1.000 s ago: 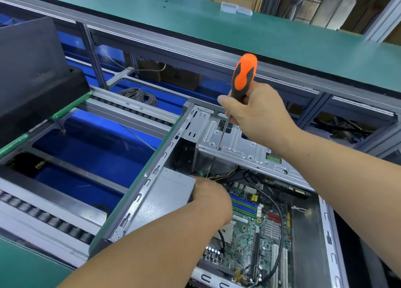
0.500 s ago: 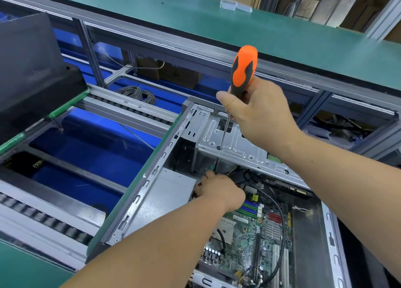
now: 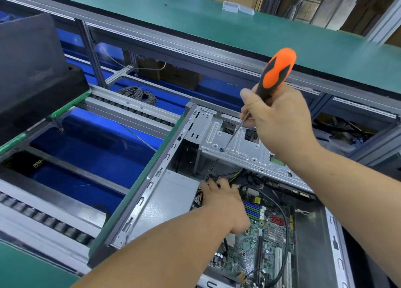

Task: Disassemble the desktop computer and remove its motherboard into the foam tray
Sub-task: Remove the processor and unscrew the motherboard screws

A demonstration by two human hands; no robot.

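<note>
The open desktop case (image 3: 152, 192) lies on its side with the green motherboard (image 3: 269, 240) exposed inside. My right hand (image 3: 280, 122) grips an orange and black screwdriver (image 3: 275, 70); its tip rests at a screw on the silver drive cage (image 3: 236, 144). My left hand (image 3: 223, 201) reaches inside the case between the grey power supply (image 3: 167, 201) and the motherboard, fingers among the cables under the cage. What the fingers hold is hidden.
A black foam tray (image 3: 32, 75) sits at the far left on the roller conveyor (image 3: 43, 218). A coil of grey wire (image 3: 138, 94) lies behind the case. A green bench top (image 3: 195, 23) runs across the back with small clear boxes (image 3: 237, 7).
My left hand has moved forward from the power supply's edge to the cables under the drive cage. The screwdriver stays upright at the cage screw.
</note>
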